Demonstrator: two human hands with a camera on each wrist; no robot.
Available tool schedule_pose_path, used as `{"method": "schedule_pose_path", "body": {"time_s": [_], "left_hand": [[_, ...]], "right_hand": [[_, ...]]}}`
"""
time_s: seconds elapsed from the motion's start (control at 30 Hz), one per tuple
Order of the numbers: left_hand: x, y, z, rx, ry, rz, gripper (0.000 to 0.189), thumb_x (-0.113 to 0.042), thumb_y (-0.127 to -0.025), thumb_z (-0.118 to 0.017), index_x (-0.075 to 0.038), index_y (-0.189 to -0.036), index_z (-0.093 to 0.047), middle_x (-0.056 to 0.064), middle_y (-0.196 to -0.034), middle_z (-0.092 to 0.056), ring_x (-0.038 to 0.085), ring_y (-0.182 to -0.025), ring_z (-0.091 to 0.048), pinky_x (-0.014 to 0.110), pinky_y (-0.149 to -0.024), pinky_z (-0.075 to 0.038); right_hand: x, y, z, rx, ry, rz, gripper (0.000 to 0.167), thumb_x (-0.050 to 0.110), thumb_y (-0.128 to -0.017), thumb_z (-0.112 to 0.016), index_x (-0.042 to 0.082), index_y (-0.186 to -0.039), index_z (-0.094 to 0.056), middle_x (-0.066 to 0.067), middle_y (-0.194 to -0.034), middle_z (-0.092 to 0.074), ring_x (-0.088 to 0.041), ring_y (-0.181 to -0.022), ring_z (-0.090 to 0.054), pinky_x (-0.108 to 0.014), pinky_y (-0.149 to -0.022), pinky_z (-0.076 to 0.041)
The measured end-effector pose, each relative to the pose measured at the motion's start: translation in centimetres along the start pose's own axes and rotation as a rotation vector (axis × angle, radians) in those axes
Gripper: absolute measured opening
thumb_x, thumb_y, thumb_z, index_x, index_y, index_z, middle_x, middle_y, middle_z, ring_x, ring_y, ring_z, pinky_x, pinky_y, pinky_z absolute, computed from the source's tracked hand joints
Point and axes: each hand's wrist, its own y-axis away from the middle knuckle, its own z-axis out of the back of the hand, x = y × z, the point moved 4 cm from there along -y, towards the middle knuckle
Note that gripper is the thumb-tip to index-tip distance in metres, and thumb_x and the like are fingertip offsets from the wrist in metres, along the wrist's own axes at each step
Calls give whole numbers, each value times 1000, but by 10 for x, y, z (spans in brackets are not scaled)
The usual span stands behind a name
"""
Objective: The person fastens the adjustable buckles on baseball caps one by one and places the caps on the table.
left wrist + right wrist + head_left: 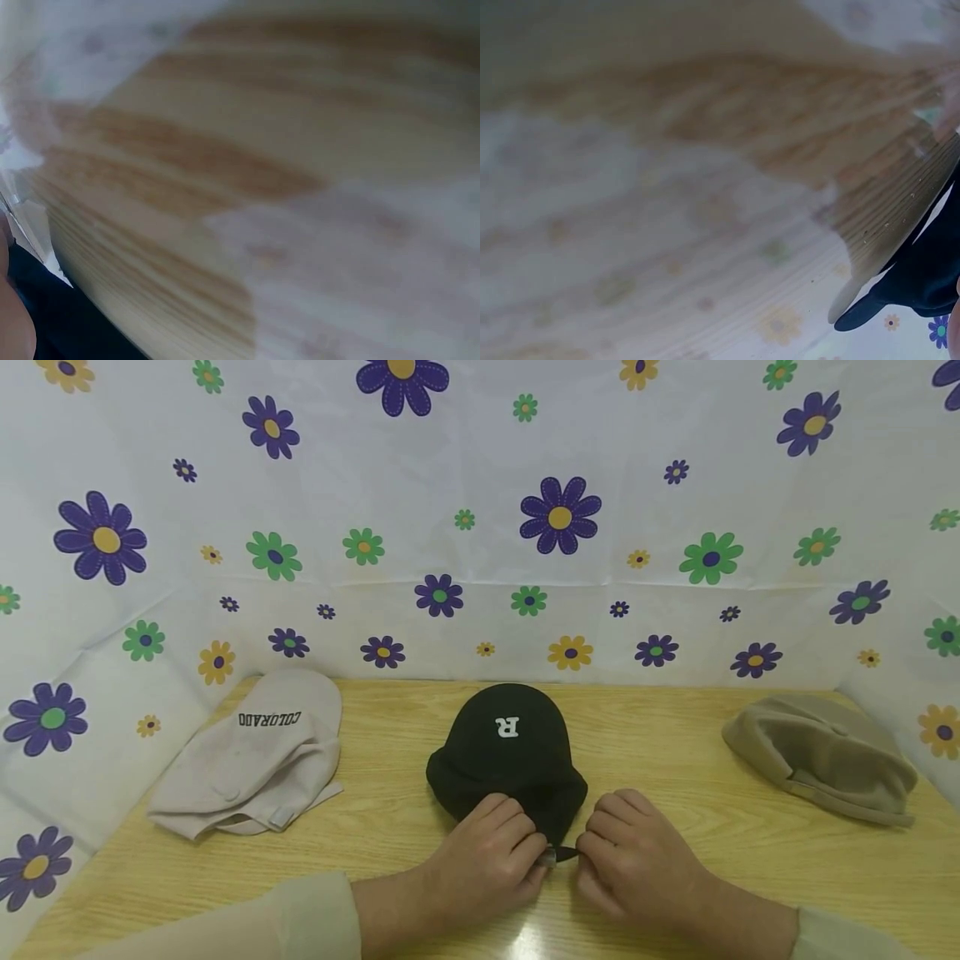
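A black cap point(510, 727) with a white letter R lies in the middle of the wooden table, the letter upside down from here. At its near side, my left hand point(487, 852) pinches the strap by its metal buckle point(550, 857). My right hand point(641, 856) grips the dark strap end point(567, 853), so a short piece spans the gap between both hands. Curled fingers hide the rest of the strap. Part of the black cap point(45, 300) shows low in the left wrist view, and its dark cloth point(922, 270) appears at the right wrist view's edge.
A pale pink cap point(262, 752) marked COLORADO lies at the left, its buckled strap towards me. On the right rests a tan cap point(825, 756), crumpled on its side. A white flowered sheet point(465, 460) walls off the back and sides of the table point(645, 727).
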Motion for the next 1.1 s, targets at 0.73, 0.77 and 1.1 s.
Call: {"method": "schedule_pose_path", "body": {"time_s": [0.73, 0.77, 1.1], "left_hand": [[1, 1, 0, -62, -20, -16, 10, -22, -75, -74, -14, -75, -68, -5, -72, -61, 13, -68, -55, 30, -72, -46], [1, 1, 0, -62, -21, -16, 10, -22, -75, -74, -14, -75, -68, -5, -71, -61, 13, -68, -55, 30, -72, -46], [0, 1, 1, -52, -20, -14, 11, -23, -75, -75, -14, -75, -69, -5, -72, -62, 13, -69, -56, 29, -74, -47]], "right_hand": [[1, 2, -3, 113, -61, 5, 22, 33, -94, -57, 15, -98, -70, 4, -93, -64, -16, -89, -57, -35, -82, -45], [1, 2, -3, 112, -67, 8, 22, 33, -95, -57, 15, -98, -70, 4, -93, -65, -16, -89, -57, -35, -82, -45], [2, 3, -4, 116, -82, 35, 21, 29, -99, -59, 14, -101, -73, 2, -98, -68, -16, -93, -60, -34, -85, -43]]}}
